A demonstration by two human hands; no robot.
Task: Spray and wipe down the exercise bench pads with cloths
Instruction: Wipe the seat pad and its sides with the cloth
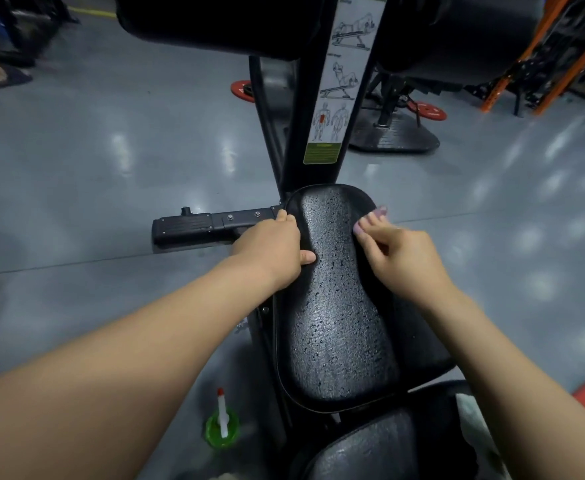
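The black seat pad [339, 306] of the bench is beaded with spray droplets. My left hand [277, 247] grips the pad's left edge near its far end, thumb on top and fingers curled over the rim. My right hand [398, 251] is over the pad's far right side, its fingers pinching a small pale lilac cloth [378, 213] against the surface; most of the cloth is hidden under the fingers. A green spray bottle [222, 424] with a white and red nozzle stands on the floor left of the bench. A second black pad [370, 448] lies nearer to me.
The bench's upright post with an exercise sticker [336, 98] rises beyond the seat, with black roller pads [215, 19] above. A white cloth [469, 414] lies at the lower right. Red weight plates [429, 110], an orange rack [554, 53] and a person's foot [0, 76] stand further off.
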